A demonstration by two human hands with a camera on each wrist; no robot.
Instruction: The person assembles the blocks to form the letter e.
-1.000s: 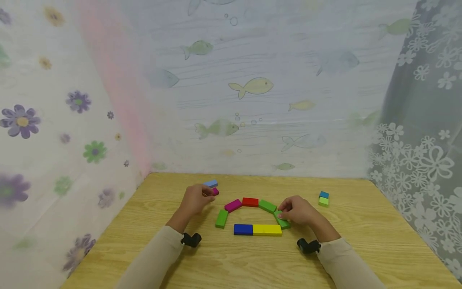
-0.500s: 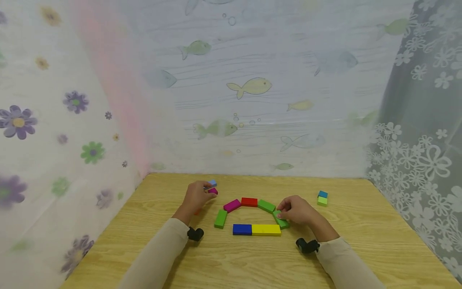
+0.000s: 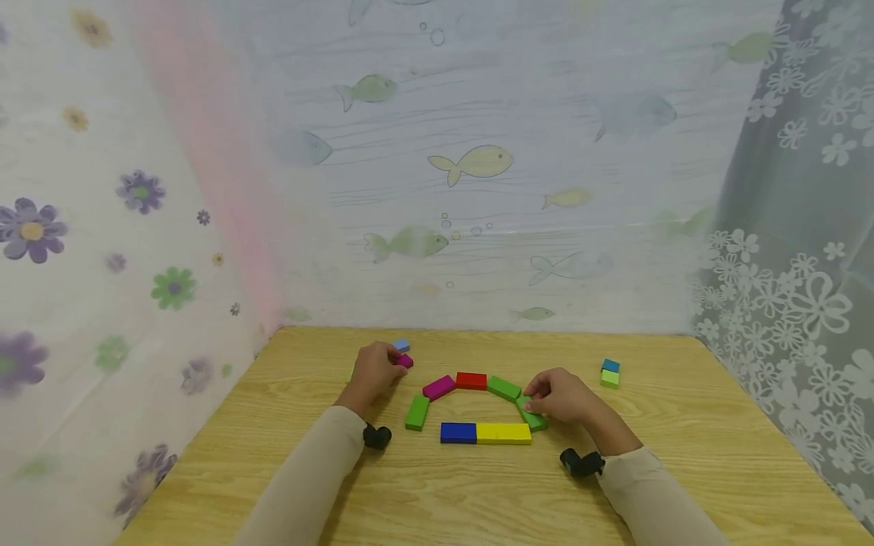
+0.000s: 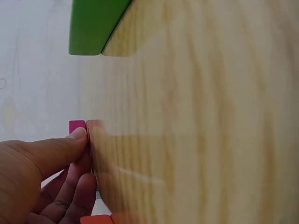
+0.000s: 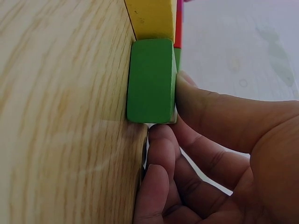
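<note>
At the back left, the left hand [image 3: 373, 373] has its thumb and fingers round a magenta block [image 3: 406, 361]; in the left wrist view the thumb presses on that block [image 4: 76, 125]. A light blue block [image 3: 401, 345] lies just behind. The right hand [image 3: 563, 396] pinches the green block [image 3: 531, 414] at the right end of an arch; the right wrist view shows this block [image 5: 152, 81] between thumb and fingers. The arch also has a green block [image 3: 504, 388], a red one [image 3: 472, 381], a magenta one [image 3: 439, 387] and a left green one [image 3: 417, 413].
In front of the arch lie a dark blue block [image 3: 458, 433] and a yellow block [image 3: 503, 434], end to end. A blue block [image 3: 611, 366] and a lime block [image 3: 610, 378] lie at the back right. An orange block [image 4: 96, 219] is near the left hand.
The left hand has shifted slightly right, onto the magenta block at the back left. The right hand has stayed at the green block. The head view has shifted a little.
</note>
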